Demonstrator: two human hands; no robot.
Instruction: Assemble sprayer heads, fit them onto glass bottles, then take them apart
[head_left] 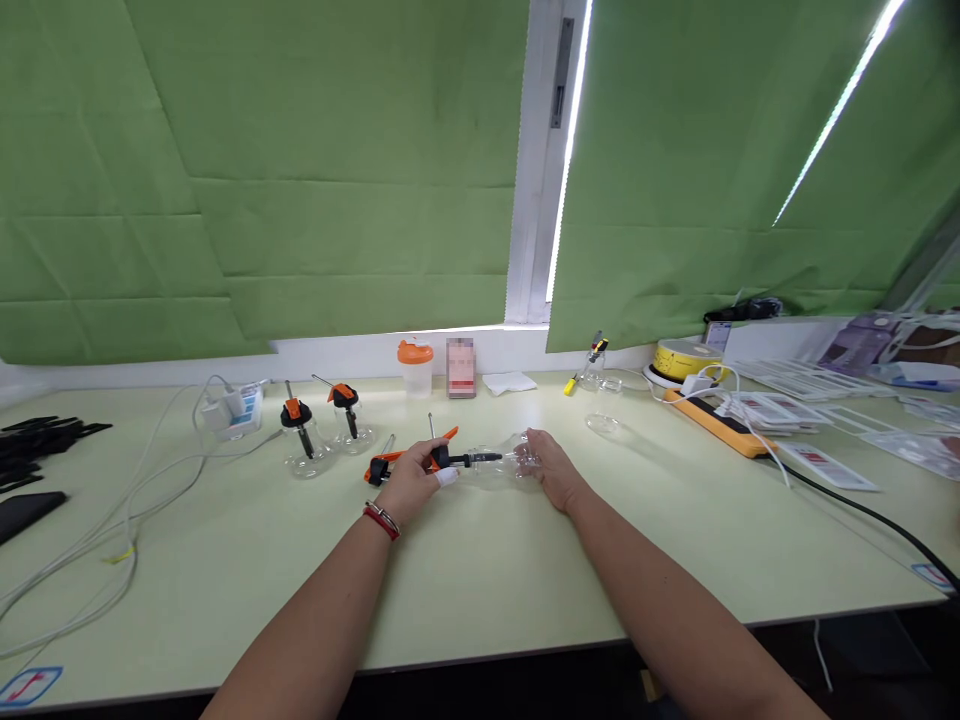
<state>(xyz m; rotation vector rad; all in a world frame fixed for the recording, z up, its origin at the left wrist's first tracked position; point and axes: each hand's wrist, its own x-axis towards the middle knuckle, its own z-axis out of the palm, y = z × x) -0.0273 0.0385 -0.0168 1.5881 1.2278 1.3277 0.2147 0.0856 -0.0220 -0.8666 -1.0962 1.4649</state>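
My left hand (pixel 409 482), with a white wrap on one finger, is closed on a black pourer cap (pixel 441 457). The cap's black stem (pixel 484 457) points right and appears to reach into the neck of a clear glass bottle (pixel 510 455). That bottle lies on its side, its base gripped by my right hand (pixel 553 468). Behind my left hand lies another black-and-orange pourer cap (pixel 379 470), partly hidden. Farther left, two clear bottles stand upright, a nearer capped bottle (pixel 306 455) and a farther capped bottle (pixel 356 435), with black-and-orange tops and metal spouts.
At the back stand an orange-lidded cup (pixel 415 370) and a phone (pixel 460 368). Screwdrivers (pixel 592 365) rest in a glass holder, near a clear glass piece (pixel 602 424). An orange power strip (pixel 716 422) lies right; white cables (pixel 131 520) and a white power strip (pixel 244 412) lie left.
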